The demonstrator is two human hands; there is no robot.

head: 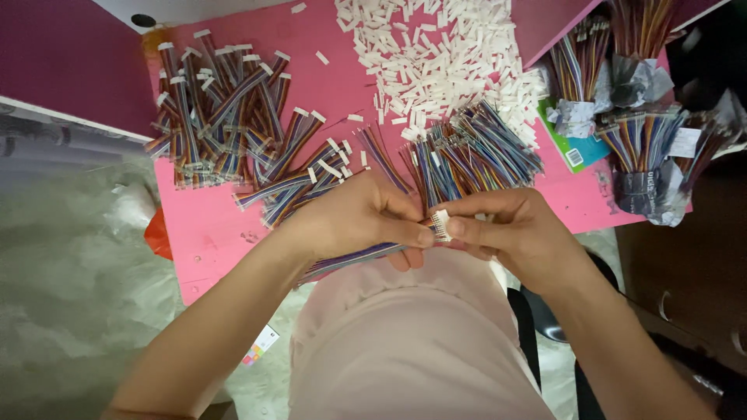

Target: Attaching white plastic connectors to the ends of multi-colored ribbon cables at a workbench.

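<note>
1. Head view: the left hand pinches a rainbow ribbon cable near its end, steadying it over the lap.
2. The right hand nips a white connector against that end.
3. Farther off, cable piles and loose connectors lie within reach on the pink table.

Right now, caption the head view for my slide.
Both hands, left hand and right hand, hold a white connector on a ribbon cable.

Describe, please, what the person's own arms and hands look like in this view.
Both forearms are bare to the frame edge, with no sleeves showing. The left hand and right hand wear no gloves; no rings, watch or bracelets are visible. The fingernails look short and unpainted.
</note>
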